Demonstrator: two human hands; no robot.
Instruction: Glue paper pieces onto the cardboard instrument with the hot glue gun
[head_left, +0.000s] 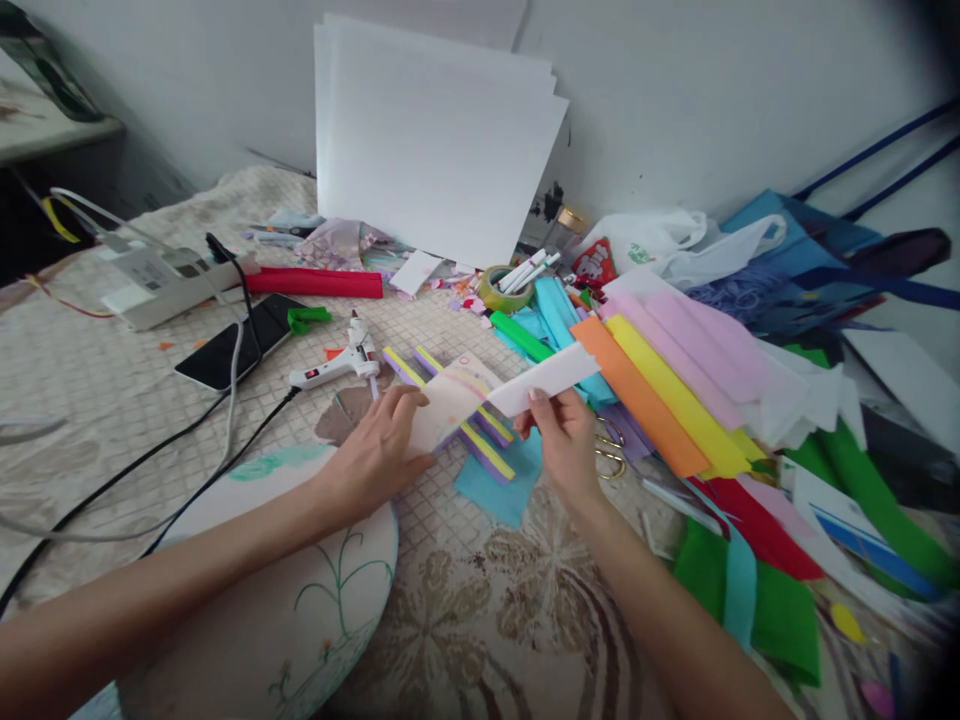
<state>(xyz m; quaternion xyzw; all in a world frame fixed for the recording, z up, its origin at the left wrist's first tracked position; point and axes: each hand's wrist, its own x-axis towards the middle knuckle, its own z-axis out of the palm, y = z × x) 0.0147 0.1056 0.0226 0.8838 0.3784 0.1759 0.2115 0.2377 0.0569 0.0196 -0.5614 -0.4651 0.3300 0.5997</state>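
Observation:
My left hand [379, 452] holds a pale cream paper piece [448, 408] by its left end, low over the patterned cloth. My right hand [564, 440] pinches a white paper strip [546, 379] that slants up to the right. The two papers meet between my hands. Beneath them lie purple and yellow foam strips [480, 440] and a light blue sheet [499, 488]. A white glue gun [341, 363] lies just left of the strips, its nozzle pointing toward them.
Stacked coloured sheets [667, 385] fan out at the right, with scissors [613, 447] partly beneath. White boards [431, 140] lean on the wall. A phone [240, 340], a power strip [161, 275] and cables lie left. A painted round board [300, 590] sits near my left arm.

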